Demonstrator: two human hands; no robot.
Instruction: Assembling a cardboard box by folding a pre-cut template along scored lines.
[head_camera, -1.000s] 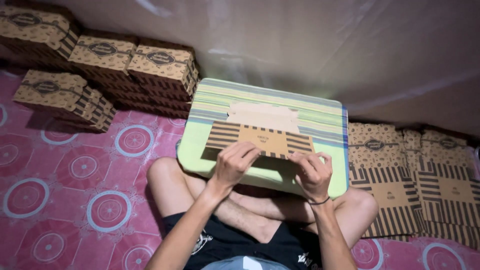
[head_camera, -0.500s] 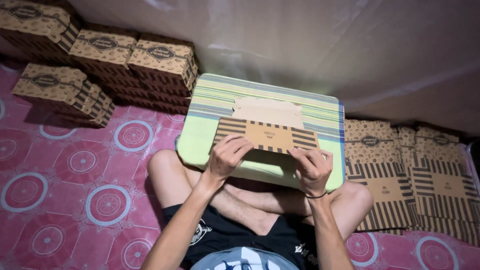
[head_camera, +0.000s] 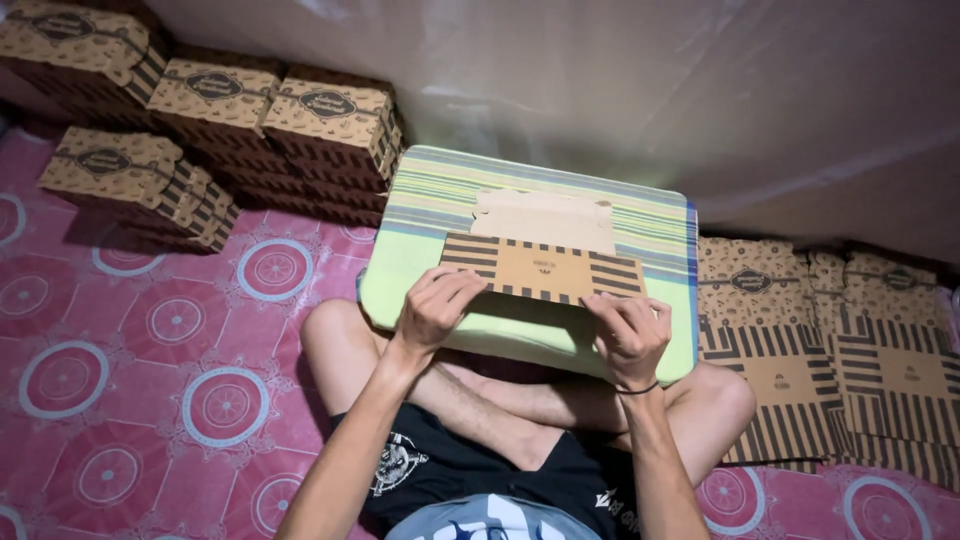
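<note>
While I sit cross-legged on the pink patterned floor mat (head_camera: 150, 330), stacks of finished brown boxes (head_camera: 215, 110) stand at my left and flat blanks (head_camera: 830, 350) lie at my right. On the striped lap table (head_camera: 440, 200), the box blank (head_camera: 545, 255) now lies slightly nearer me than a second ago, its striped flap pinched by my left hand (head_camera: 435, 308) and right hand (head_camera: 628, 335).

The box blank (head_camera: 545, 268) is tan with dark brown stripes. The lap table (head_camera: 440, 200) is pale green, striped blue and yellow. The mat (head_camera: 150, 330) is pink with white-ringed circles.
</note>
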